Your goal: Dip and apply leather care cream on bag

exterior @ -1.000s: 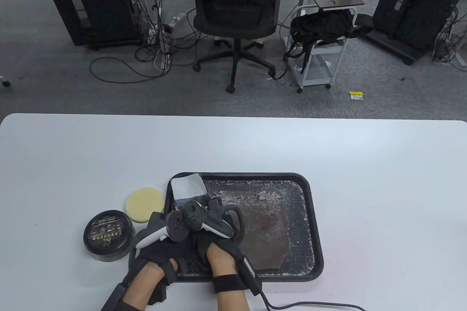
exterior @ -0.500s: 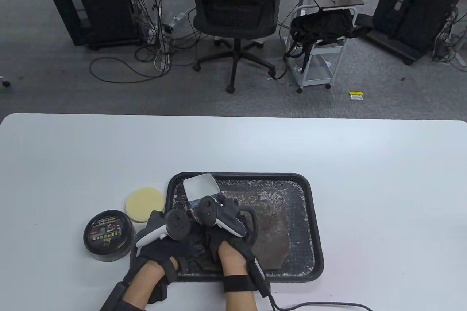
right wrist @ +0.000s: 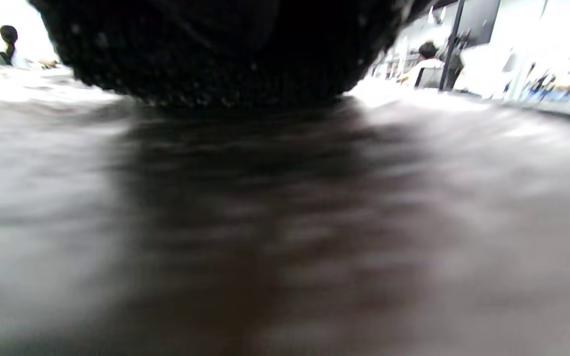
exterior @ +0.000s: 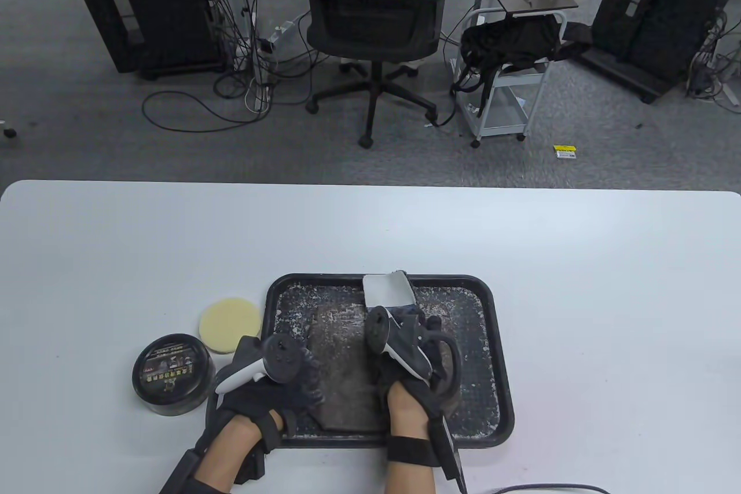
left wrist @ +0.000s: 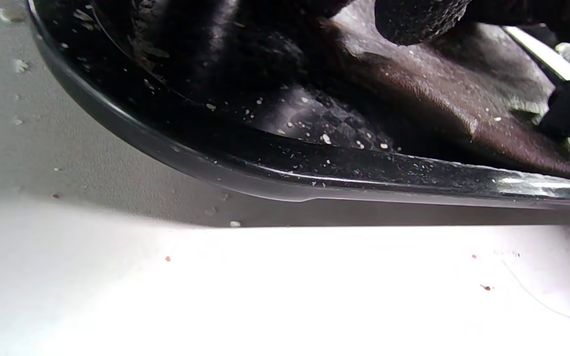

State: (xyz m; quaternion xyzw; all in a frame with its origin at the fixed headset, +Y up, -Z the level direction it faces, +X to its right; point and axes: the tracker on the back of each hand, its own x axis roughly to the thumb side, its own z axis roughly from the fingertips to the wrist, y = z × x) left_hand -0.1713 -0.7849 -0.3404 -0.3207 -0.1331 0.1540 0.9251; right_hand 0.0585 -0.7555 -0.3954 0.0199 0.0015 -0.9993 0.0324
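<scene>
A flat brown leather bag (exterior: 341, 366) lies in a black tray (exterior: 503, 390) speckled with white crumbs. My left hand (exterior: 304, 381) presses on the bag's near left part, and one fingertip (left wrist: 416, 20) rests on the leather (left wrist: 438, 84) just inside the tray rim (left wrist: 265, 173). Over the bag's right half, my right hand (exterior: 414, 323) grips a white cloth (exterior: 386, 290) that sticks out beyond its fingers toward the tray's far rim. The right wrist view is blurred: dark glove (right wrist: 215, 49) above brown leather (right wrist: 285, 237). A black cream tin (exterior: 171, 373) with its lid on stands left of the tray.
A round yellow foam pad (exterior: 230, 325) lies on the white table (exterior: 579, 262) between the tin and the tray. A cable runs from my right wrist along the table's near edge. Beyond the far edge stand an office chair (exterior: 370, 25) and a cart.
My right hand has swept the white cloth from the tray's far left corner rightward across the bag to the middle of the far rim. The left hand has stayed put.
</scene>
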